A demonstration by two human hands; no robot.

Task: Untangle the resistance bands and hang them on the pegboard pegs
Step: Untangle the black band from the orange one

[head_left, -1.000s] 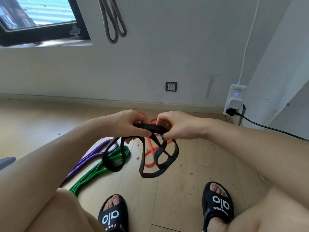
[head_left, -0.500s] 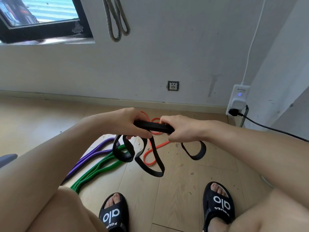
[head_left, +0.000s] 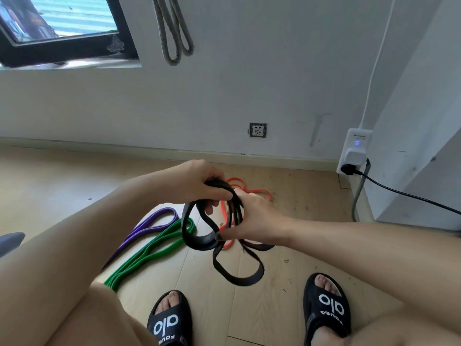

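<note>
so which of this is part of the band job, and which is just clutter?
Job:
black band, gripped by left hand and right hand
purple band, green band, orange band, on the floor
grey band, hanging on the wall

Clutter:
wall socket
plug adapter
black cable

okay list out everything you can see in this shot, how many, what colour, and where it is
black band: 1, black, tangled, held above the floor
orange band: 1, orange, floor, behind the hands
purple band: 1, purple, floor, left
green band: 1, green, floor, beside the purple
grey band: 1, grey, hanging on wall
wall socket: 1, white, low on wall
plug adapter: 1, white, corner, black cable attached
window: 1, black frame, upper left
sandals: 2, black, on feet
left hand: grips black band
right hand: grips black band
</note>
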